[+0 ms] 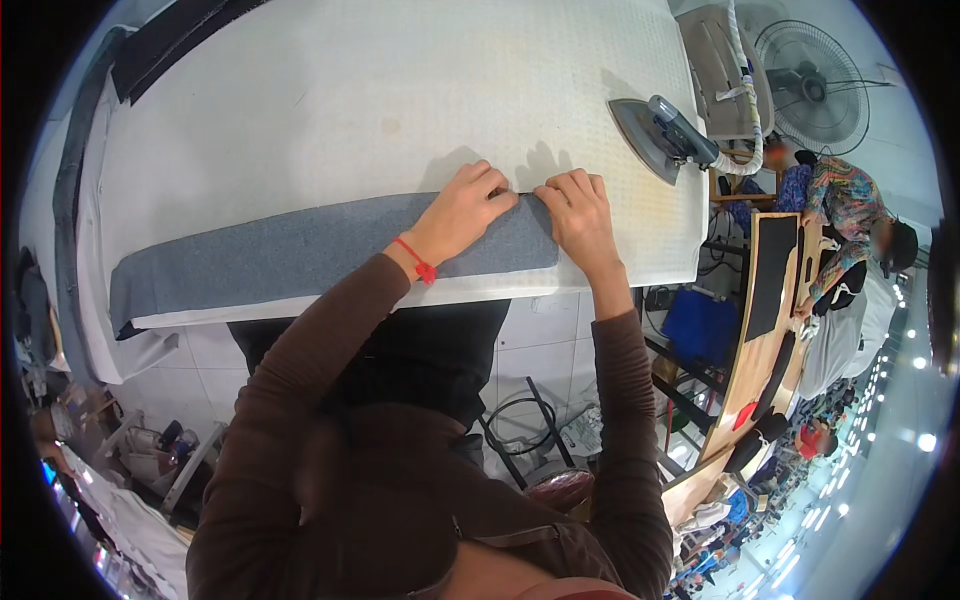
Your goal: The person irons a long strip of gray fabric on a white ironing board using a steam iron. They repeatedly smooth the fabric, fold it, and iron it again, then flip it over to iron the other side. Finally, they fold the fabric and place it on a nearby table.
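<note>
A long grey-blue fabric piece (300,248) lies along the near edge of the white padded table, its left end hanging slightly over. My left hand (465,215), with a red string at the wrist, pinches the fabric's far edge near its right end. Close beside it, my right hand (582,220) grips the far right corner of the same piece between thumb and fingers. A short dark bit of the edge shows between the two hands. Fingertips partly hide the fabric they hold.
An iron (660,135) with a white-wrapped hose rests on the table (350,110) at the right. Black folded cloth (180,45) lies at the far left. A fan (812,88) stands beyond the right edge. People work by a wooden table (735,400) at the right.
</note>
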{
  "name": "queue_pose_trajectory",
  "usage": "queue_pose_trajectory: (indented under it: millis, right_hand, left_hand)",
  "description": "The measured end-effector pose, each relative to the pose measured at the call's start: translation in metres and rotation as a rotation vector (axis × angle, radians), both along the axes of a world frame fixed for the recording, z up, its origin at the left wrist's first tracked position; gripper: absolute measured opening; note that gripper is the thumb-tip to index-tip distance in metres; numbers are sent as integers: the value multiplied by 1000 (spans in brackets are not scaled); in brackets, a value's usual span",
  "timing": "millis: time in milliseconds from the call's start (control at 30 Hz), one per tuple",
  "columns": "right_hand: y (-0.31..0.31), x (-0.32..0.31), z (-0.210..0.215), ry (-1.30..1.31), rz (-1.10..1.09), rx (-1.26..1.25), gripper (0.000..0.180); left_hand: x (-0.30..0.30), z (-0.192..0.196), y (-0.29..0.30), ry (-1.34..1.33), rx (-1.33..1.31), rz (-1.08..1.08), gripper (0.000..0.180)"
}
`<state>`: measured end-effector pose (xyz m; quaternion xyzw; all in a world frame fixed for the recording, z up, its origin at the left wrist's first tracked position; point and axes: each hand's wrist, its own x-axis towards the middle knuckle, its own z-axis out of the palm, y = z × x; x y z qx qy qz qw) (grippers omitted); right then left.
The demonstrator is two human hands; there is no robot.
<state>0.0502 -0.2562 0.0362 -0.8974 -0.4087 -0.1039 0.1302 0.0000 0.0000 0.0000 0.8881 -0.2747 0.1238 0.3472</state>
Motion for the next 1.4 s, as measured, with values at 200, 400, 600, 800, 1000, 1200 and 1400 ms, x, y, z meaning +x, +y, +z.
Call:
queue_pose_trajectory:
  millis: [200,400,600,800,1000,1200,1400]
  right_hand:
    - [7,-19,-3,-210,-99,46,25]
    - [30,-71,-2,-93,-434,-100,46]
    - [46,-104,-8,50,-658,-105,67]
    - [44,-103,-16,76,-662,-15,64]
    - [37,-102,-18,55,-641,12,61]
    - [38,-100,-19,47,-643,55,57]
    - [36,-99,-20,24,-639,35,54]
  left_hand:
    - [-6,12,-5,-195,188,25,34]
    - [-37,24,-23,-177,359,187,47]
    - [-46,28,-47,-86,391,277,52]
    - [-37,16,-46,-24,214,199,51]
    - [-25,11,-34,-67,58,313,38]
    - [2,6,-14,-42,-40,156,23]
    - [3,7,-1,-196,-5,-23,32]
